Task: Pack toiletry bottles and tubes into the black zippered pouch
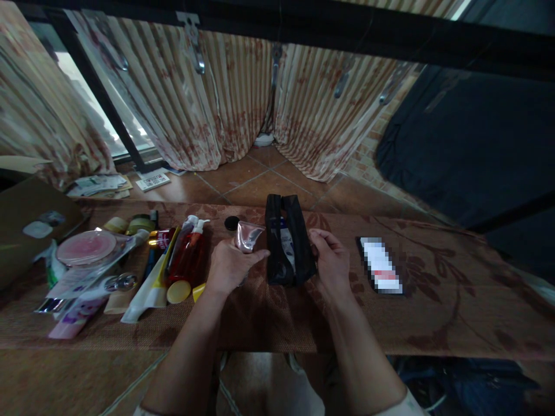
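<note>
Here, a black pouch (pixel 274 254) stands open near the middle of the worktop (pixel 433 323), a white-and-blue container (pixel 287 242) showing inside it. At the pouch's nine o'clock, the left hand (pixel 234 266) is closed around a shiny pink tube (pixel 250 237), its thumb reaching to the pouch's near side; the other fingers are mostly hidden. At three o'clock, the right hand (pixel 333 260) pinches the pouch's edge between thumb and fingers.

A small black disc (pixel 232 222) lies at ten o'clock, just beyond the left hand. Farther out toward nine sit a red pump bottle (pixel 191 254) and a crowd of tubes and jars. Well off toward three lies a phone (pixel 381 266), its bright screen blurred out.
</note>
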`<state>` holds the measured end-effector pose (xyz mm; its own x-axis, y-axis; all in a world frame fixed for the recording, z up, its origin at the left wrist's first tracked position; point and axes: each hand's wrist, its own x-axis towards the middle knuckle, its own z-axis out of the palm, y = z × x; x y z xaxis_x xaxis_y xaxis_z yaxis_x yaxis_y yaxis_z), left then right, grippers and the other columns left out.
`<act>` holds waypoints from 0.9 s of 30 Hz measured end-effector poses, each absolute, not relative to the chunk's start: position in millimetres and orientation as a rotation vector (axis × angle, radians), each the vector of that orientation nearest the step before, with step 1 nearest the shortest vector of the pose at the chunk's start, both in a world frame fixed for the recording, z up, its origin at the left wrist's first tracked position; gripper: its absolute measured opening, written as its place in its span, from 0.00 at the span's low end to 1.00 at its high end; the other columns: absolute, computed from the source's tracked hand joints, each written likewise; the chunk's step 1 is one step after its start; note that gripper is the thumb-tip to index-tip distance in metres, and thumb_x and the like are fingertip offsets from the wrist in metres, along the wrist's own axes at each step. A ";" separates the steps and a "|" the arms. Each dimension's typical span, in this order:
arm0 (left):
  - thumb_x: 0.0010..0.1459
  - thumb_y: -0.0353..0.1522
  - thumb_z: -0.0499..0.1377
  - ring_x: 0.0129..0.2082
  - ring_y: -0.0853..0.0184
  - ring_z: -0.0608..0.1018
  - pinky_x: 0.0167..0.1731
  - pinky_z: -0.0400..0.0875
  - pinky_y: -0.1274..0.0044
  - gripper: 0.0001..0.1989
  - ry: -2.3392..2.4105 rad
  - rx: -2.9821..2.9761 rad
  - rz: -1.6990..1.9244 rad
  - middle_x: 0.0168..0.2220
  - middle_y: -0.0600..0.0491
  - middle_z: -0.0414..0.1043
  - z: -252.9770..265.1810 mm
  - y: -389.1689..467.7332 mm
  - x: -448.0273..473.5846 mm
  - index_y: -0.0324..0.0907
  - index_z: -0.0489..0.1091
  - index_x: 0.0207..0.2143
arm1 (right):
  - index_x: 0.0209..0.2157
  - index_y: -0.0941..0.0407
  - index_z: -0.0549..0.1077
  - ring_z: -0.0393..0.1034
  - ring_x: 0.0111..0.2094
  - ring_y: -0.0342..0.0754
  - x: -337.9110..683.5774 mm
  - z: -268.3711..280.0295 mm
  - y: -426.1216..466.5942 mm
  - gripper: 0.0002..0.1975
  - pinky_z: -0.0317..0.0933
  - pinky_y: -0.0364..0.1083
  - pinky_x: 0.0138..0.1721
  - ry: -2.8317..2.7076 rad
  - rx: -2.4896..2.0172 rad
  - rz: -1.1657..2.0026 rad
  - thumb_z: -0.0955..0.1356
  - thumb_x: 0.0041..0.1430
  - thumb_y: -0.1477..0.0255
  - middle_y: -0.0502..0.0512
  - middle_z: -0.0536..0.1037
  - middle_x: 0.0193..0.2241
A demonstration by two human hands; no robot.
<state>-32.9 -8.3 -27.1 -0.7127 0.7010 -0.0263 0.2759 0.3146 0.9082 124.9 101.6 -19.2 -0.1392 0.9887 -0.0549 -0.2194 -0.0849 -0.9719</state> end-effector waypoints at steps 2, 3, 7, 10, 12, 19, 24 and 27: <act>0.33 0.45 0.69 0.20 0.71 0.63 0.19 0.54 0.79 0.21 2.159 0.869 1.384 0.16 0.58 0.62 -26.3 -7.9 -32.5 0.42 0.64 0.16 | 0.27 0.56 0.76 0.57 0.19 0.39 125.1 -20.4 102.1 0.12 0.51 0.41 0.22 -1.104 -1.024 1.455 0.73 0.43 0.62 0.45 0.69 0.19; 0.33 0.45 0.69 0.20 0.71 0.63 0.19 0.54 0.79 0.21 2.148 0.865 1.393 0.16 0.58 0.61 -25.8 -7.9 -32.3 0.42 0.64 0.16 | 0.27 0.56 0.76 0.57 0.20 0.39 125.1 -20.9 102.3 0.12 0.52 0.41 0.22 -1.110 -1.021 1.451 0.73 0.43 0.62 0.45 0.70 0.19; 0.34 0.46 0.69 0.19 0.73 0.59 0.18 0.52 0.79 0.25 2.105 0.855 1.385 0.16 0.59 0.57 -24.5 -8.7 -32.4 0.42 0.59 0.15 | 0.28 0.56 0.76 0.60 0.21 0.40 125.0 -21.5 102.3 0.12 0.54 0.41 0.24 -1.118 -1.007 1.451 0.73 0.45 0.62 0.47 0.72 0.22; 0.35 0.46 0.69 0.18 0.74 0.57 0.19 0.51 0.79 0.25 2.076 0.869 1.391 0.16 0.60 0.56 -24.8 -9.4 -32.7 0.41 0.58 0.15 | 0.28 0.56 0.76 0.61 0.22 0.40 124.9 -21.1 101.9 0.12 0.55 0.42 0.25 -1.096 -0.999 1.476 0.73 0.44 0.63 0.47 0.73 0.22; 0.37 0.45 0.69 0.19 0.74 0.59 0.19 0.53 0.80 0.22 2.046 0.873 1.413 0.17 0.60 0.58 -25.6 -9.5 -32.6 0.40 0.62 0.16 | 0.28 0.56 0.76 0.63 0.23 0.40 124.7 -20.9 101.8 0.12 0.56 0.42 0.25 -1.077 -0.994 1.488 0.74 0.43 0.63 0.47 0.74 0.23; 0.41 0.43 0.68 0.23 0.68 0.72 0.25 0.64 0.78 0.16 1.963 0.853 1.489 0.22 0.56 0.72 -28.8 -7.6 -32.5 0.39 0.76 0.27 | 0.28 0.56 0.77 0.62 0.23 0.40 124.6 -23.4 103.8 0.11 0.56 0.42 0.26 -1.092 -1.010 1.442 0.74 0.42 0.64 0.47 0.74 0.23; 0.39 0.47 0.69 0.21 0.70 0.69 0.23 0.61 0.79 0.21 2.048 0.769 1.508 0.19 0.57 0.69 -29.0 -5.5 -34.8 0.38 0.71 0.21 | 0.29 0.56 0.77 0.65 0.25 0.42 124.9 -25.7 104.5 0.12 0.57 0.42 0.26 -1.106 -1.000 1.451 0.73 0.44 0.62 0.49 0.76 0.25; 0.41 0.48 0.67 0.21 0.71 0.69 0.22 0.61 0.79 0.21 1.954 0.632 1.547 0.20 0.56 0.70 -25.5 -5.1 -33.9 0.38 0.71 0.22 | 0.28 0.56 0.77 0.66 0.25 0.42 124.7 -25.4 104.5 0.11 0.59 0.43 0.28 -1.094 -0.995 1.455 0.73 0.43 0.63 0.50 0.76 0.26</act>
<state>-33.9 -5.1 -25.5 -0.7305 0.6688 -0.1380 0.0191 0.2220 0.9749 124.7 104.5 -25.4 -0.1420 0.9892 -0.0372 -0.2387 -0.0707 -0.9685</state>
